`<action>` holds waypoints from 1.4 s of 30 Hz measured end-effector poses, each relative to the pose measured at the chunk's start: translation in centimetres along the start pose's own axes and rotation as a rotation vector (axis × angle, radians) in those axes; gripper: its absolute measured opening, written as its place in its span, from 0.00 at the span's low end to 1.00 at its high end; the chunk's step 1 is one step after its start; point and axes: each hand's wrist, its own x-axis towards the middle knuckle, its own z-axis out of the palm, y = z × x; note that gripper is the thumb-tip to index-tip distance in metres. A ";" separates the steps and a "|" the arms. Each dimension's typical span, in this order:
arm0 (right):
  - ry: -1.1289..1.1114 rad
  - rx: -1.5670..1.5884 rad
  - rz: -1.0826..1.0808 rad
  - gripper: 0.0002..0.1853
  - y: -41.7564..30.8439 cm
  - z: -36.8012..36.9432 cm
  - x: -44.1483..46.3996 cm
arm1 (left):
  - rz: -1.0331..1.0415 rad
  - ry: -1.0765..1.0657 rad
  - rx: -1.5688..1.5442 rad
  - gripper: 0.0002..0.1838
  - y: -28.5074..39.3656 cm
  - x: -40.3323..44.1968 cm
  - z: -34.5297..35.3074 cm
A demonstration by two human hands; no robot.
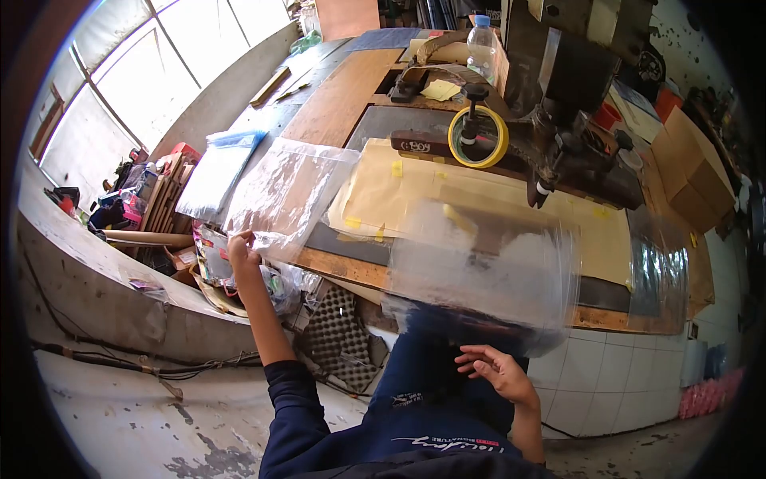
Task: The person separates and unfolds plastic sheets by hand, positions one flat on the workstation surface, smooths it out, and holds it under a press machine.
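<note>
My left hand (243, 246) is closed on the near left corner of a clear plastic sheet (291, 188) lying at the table's left end. Below the table's front edge my right hand (499, 374) is held up with its fingers stretched out and nothing in it. Just above it, another clear plastic sheet (487, 275), blurred, hangs partly over the edge and overlaps my lap. Behind that lies yellowish card (371, 188) with bits of yellow tape on it. To the left is a stack of clear plastic sheets or bags (215, 176).
A dark machine (582, 72) stands over the table's back, with a yellow tape roll (501, 152) on its knob. More clear plastic (658, 271) overhangs at right. A water bottle (480, 48) and a cardboard box (692, 172) stand behind. Cluttered boards (167, 191) lean at left.
</note>
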 end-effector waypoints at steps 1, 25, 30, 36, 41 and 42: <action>0.000 0.000 0.000 0.23 0.0 0.0 0.0 | -0.002 0.001 0.010 0.19 -0.2 0.1 -0.1; 0.990 -0.515 -0.353 0.09 -2.2 -1.1 -2.7 | 0.437 -0.694 0.576 0.14 14.6 -16.8 25.6; 1.201 -0.612 -0.420 0.09 -1.3 -1.9 -3.4 | 0.659 -1.058 0.499 0.17 14.5 -23.3 30.0; 1.209 -0.540 -0.362 0.14 0.8 -1.4 -3.5 | 0.805 -1.051 0.794 0.26 13.2 -25.3 31.5; 1.178 -0.298 -0.339 0.16 1.7 -1.3 -3.2 | 0.787 -1.016 0.859 0.27 13.1 -25.6 32.0; 1.195 -0.340 -0.344 0.16 1.8 -1.4 -3.1 | 0.788 -1.006 0.867 0.27 13.1 -25.7 32.1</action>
